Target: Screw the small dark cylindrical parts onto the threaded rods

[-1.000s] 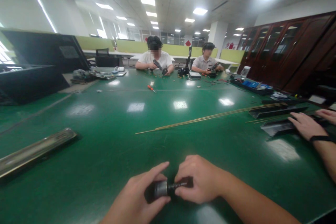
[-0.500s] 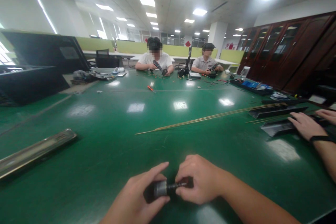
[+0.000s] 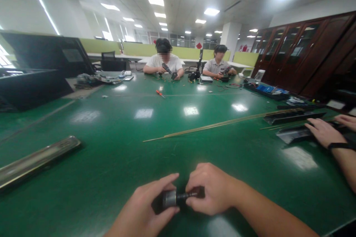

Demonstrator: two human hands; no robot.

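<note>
Head view, silver cylinder, black shaft

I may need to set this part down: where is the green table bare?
Two bare patches: between the long metal piece and the left hand, and between the orange screwdriver and the thin rods. The right side is crowded with black channels and another person's hands.

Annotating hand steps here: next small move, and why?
I'd probably close the left hand more firmly on the cylinder: its index finger stands off it, while the right hand pinches the shaft.
</note>
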